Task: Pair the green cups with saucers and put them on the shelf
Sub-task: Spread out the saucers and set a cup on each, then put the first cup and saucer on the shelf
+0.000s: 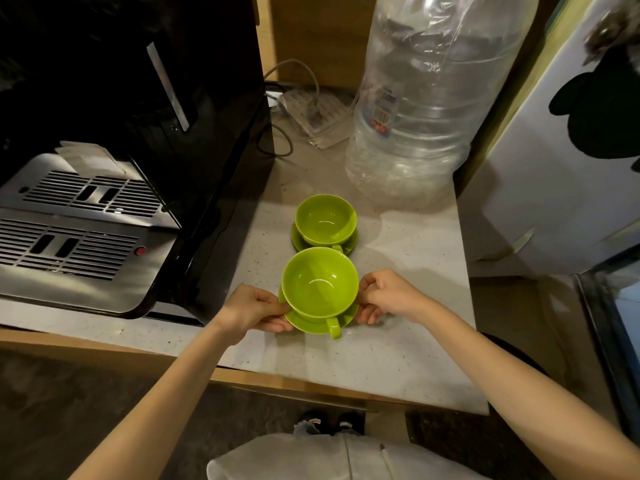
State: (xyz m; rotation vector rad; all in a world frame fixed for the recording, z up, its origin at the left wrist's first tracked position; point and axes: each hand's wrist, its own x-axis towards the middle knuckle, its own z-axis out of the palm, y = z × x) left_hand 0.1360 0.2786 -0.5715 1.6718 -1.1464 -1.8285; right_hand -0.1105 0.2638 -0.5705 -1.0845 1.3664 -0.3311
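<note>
On the far left, the black coffee machine (131, 98) runs out of frame, its top lost in shadow; only its metal drip grille (79, 223) reads clearly. Your left hand (254, 311) pinches the left rim of the near saucer (308, 323), thumb on top, fingers curled under. The near green cup (320, 282) sits centred on that saucer, glossy lime, empty, handle pointing toward you. I can't tell whether the saucer is resting on the speckled counter (398, 358) or just off it. Your right hand (388, 296) pinches the right rim the same way; its fingertips are mostly hidden beneath the saucer. Just beyond, a far green cup (325, 220) sits on its far saucer (349, 244), mostly covered by the cup. Far right, a large clear water bottle (422, 98), label blurred.
</note>
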